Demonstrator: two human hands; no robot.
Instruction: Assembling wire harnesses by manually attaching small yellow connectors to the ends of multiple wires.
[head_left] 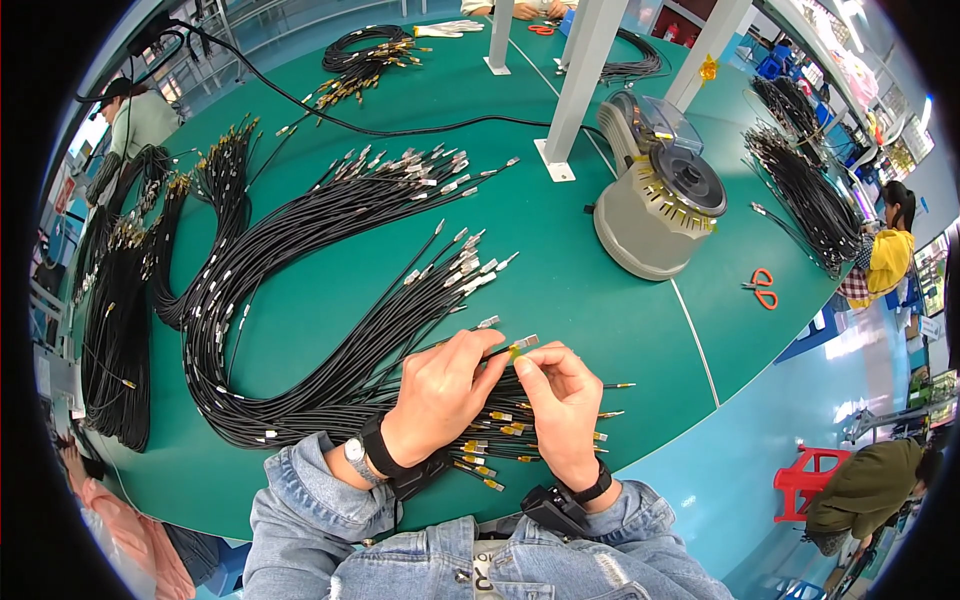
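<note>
My left hand (440, 390) is closed, its thumb and fingers pinching a black cable near the silvery connector (527, 342) at its end. Against that cable, just behind the connector, sits a small piece of yellow tape (516, 351). The thumb and forefinger of my right hand (564, 402) pinch at this tape. Below both hands lie several cable ends with yellow tape (474, 460) on them. A large bundle of black cables (290, 408) curves away to the left, and its silvery connectors (480, 265) fan out beyond my left hand.
Ahead to the right stands a round grey tape dispenser (650, 225) beside a metal post (575, 100). Orange-handled scissors (765, 289) lie near the right edge of the green table (640, 350). More cable bundles (805, 195) rest at the far right. Other people sit around.
</note>
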